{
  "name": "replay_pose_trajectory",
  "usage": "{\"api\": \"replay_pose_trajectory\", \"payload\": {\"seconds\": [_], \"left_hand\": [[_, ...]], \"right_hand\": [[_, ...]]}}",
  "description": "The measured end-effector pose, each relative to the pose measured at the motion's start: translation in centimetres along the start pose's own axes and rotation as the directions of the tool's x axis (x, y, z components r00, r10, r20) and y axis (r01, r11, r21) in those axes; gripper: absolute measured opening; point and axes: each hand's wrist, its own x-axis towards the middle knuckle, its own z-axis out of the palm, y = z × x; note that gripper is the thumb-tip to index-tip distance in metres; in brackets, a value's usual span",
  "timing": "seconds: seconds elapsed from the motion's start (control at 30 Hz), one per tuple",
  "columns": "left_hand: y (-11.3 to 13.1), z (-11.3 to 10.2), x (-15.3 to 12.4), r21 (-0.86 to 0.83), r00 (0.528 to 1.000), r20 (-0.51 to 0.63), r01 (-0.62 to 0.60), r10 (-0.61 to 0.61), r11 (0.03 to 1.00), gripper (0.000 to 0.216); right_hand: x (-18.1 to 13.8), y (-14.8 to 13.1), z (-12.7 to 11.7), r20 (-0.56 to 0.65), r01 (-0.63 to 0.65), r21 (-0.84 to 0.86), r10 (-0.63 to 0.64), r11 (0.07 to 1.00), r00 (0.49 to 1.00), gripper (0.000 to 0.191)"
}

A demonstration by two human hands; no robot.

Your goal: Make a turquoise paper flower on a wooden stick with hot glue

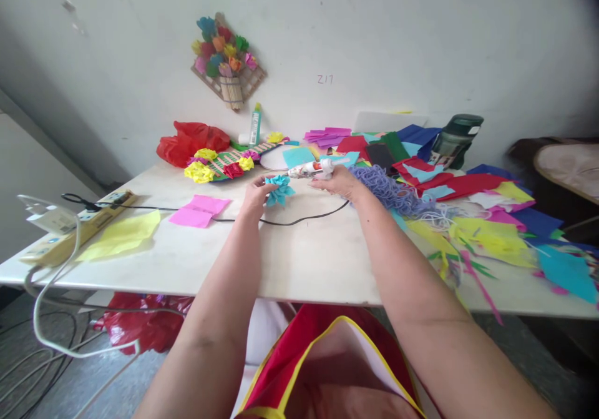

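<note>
My left hand (256, 195) is closed on a light-blue paper flower (279, 190), held just above the middle of the table. Opposite it, my right hand (337, 183) grips a white hot glue gun (311, 169), whose nozzle points left towards the flower. Whether the nozzle touches the petals I cannot tell. A black cord (290, 223) runs across the table below both hands. Behind my left hand lies a decorated green piece (234, 162) with yellow, red and purple paper flowers along it.
Purple yarn (388, 188) and many coloured paper scraps (486, 238) cover the right side, with a dark bottle (456, 141) behind. A yellow power strip (79, 225), a yellow sheet (122, 235) and a pink sheet (199, 211) lie left. A glue bottle (255, 124) stands by the wall.
</note>
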Motion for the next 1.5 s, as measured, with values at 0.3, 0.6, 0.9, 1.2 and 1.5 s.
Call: {"api": "replay_pose_trajectory", "payload": {"seconds": [0.3, 0.6, 0.9, 1.2, 1.5], "left_hand": [[-0.21, 0.12, -0.04, 0.0, 0.999, 0.044, 0.0, 0.0, 1.0, 0.042], [-0.27, 0.25, 0.07, 0.003, 0.998, 0.055, 0.009, -0.009, 1.0, 0.043], [-0.03, 0.48, -0.24, -0.002, 0.998, 0.069, 0.015, -0.015, 1.0, 0.044], [-0.18, 0.55, -0.03, -0.012, 0.998, 0.062, 0.024, -0.023, 1.0, 0.045], [-0.27, 0.44, 0.08, -0.017, 0.998, 0.064, 0.015, -0.014, 1.0, 0.043]], "right_hand": [[0.43, 0.14, 0.61, -0.003, 0.028, -0.085, -0.028, 0.996, 1.0, 0.028], [0.39, -0.08, 0.84, -0.019, 0.013, -0.227, -0.018, 0.974, 1.0, 0.026], [0.49, 0.29, 1.09, -0.035, 0.09, -0.396, -0.113, 0.914, 0.993, 0.029], [0.97, 0.5, 1.11, -0.021, 0.069, -0.525, -0.094, 0.849, 0.995, 0.029], [0.68, -0.04, 1.05, -0.015, 0.064, -0.567, -0.089, 0.821, 0.996, 0.031]]}}
